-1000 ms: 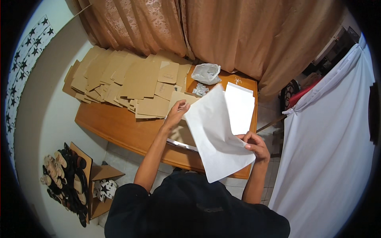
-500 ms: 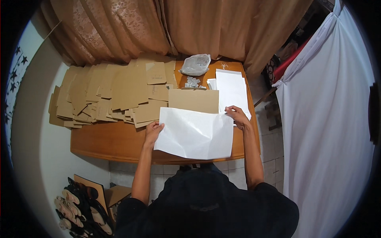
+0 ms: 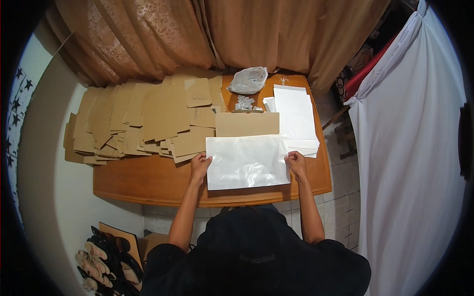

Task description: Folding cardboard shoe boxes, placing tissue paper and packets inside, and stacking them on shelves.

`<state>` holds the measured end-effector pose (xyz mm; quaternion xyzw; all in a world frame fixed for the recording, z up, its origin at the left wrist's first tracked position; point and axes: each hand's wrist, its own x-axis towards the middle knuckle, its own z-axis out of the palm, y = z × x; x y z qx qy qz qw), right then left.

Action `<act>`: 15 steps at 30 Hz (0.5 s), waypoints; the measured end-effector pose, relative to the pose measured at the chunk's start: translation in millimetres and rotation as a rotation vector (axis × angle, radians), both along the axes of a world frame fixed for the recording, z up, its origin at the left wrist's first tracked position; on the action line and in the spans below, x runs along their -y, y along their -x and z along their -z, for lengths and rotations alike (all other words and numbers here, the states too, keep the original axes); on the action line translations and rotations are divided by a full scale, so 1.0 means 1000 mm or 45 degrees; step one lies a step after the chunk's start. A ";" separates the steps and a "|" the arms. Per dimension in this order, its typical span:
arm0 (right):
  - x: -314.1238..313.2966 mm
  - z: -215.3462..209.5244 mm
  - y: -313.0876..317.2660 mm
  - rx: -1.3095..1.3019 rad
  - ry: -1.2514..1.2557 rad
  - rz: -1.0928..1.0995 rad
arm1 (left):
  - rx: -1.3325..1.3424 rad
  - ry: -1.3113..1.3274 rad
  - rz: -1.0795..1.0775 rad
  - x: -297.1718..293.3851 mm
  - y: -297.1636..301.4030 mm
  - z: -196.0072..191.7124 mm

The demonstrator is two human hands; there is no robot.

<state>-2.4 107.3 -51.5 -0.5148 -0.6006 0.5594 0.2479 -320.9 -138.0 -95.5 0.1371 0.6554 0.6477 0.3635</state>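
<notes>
A dark, nearly black garment is worn on the upper body; it fills the lower part of the head view as a broad, rounded mass across both shoulders. Faint lettering or a small mark is seen on the cloth near the chest, too dim to be made out. The sleeves are short and end above the elbows, so both forearms are left bare down to the left hand [image 3: 200, 165] and the right hand [image 3: 296, 163]. No watch, ring, bracelet or glove can be made out on either wrist or hand.
</notes>
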 end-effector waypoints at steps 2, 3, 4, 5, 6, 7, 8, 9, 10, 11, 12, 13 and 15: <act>0.002 0.008 0.002 0.017 -0.107 0.039 | -0.040 0.046 0.006 -0.003 0.005 0.005; 0.001 0.010 0.003 0.016 -0.102 0.043 | -0.074 0.076 0.015 -0.008 0.006 0.007; 0.000 0.012 0.003 0.012 -0.084 0.084 | -0.074 0.080 0.019 -0.011 0.007 0.009; 0.000 0.014 0.003 0.008 -0.067 0.124 | -0.079 0.067 -0.001 -0.015 0.007 0.012; -0.001 0.014 0.003 0.008 -0.065 0.132 | -0.087 0.053 -0.017 -0.019 0.008 0.010; -0.002 0.014 0.002 0.028 -0.084 0.136 | -0.086 0.054 -0.011 -0.023 0.008 0.009; -0.004 0.014 0.001 0.049 -0.104 0.140 | -0.075 0.070 -0.008 -0.026 0.008 0.007; -0.005 0.015 0.001 0.049 -0.104 0.146 | -0.065 0.085 -0.007 -0.027 0.008 0.009; -0.006 0.015 0.001 0.052 -0.093 0.150 | -0.065 0.085 -0.002 -0.028 0.007 0.011; -0.007 0.015 0.000 0.054 -0.084 0.154 | -0.098 0.073 -0.004 -0.029 0.007 0.013; -0.008 0.015 0.001 0.052 -0.085 0.153 | -0.133 0.060 -0.012 -0.029 0.008 0.016; -0.008 0.015 0.000 0.079 -0.111 0.132 | -0.134 0.059 -0.013 -0.029 0.009 0.018; -0.008 0.014 0.001 0.105 -0.139 0.110 | -0.174 0.075 -0.010 -0.030 0.010 0.021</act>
